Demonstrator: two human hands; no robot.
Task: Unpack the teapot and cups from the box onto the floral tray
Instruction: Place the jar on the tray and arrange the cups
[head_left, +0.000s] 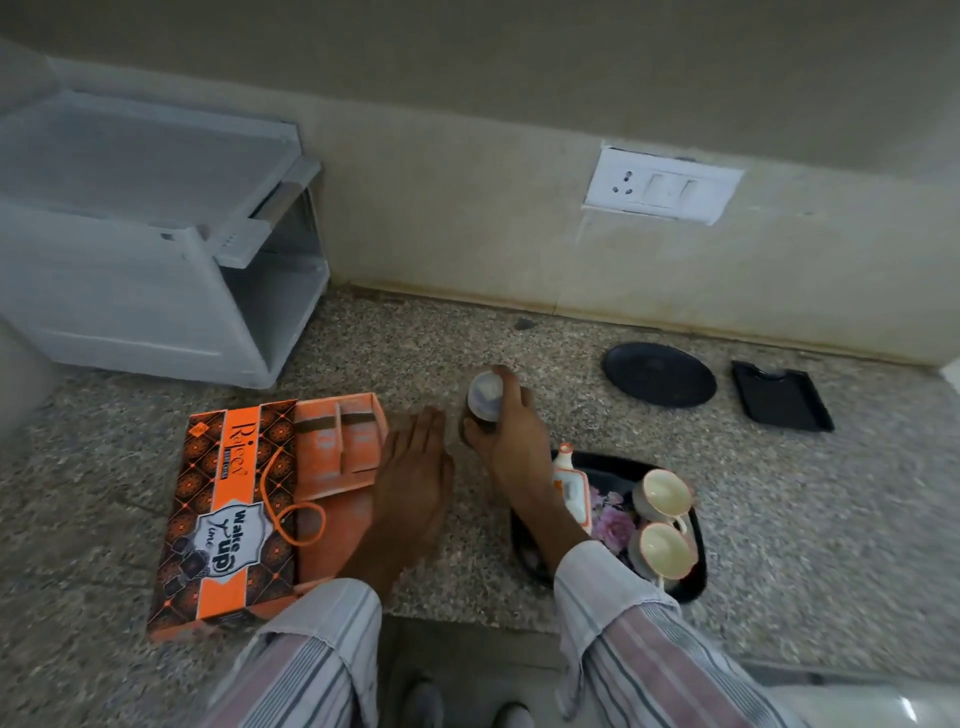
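Cup in right hand over speckled granite counter (519, 582), between box and tray.

Right hand (506, 426), arm in striped sleeve reaching forward across the near end of the black floral tray (696, 571), grips a small pale ceramic cup (484, 397) held on its side, fingers curled over its top, thumb under. Left hand (415, 467) flat, fingers straight and together, palm down, holding nothing, beside the open tray of the orange patterned cardboard box (228, 514). Box lies left of both hands, lid alongside, orange cord loop (296, 512) on top. On the floral tray: white teapot with orange trim (571, 486) and two cream cups with orange rims (665, 525), tipped on their sides, touching each other.
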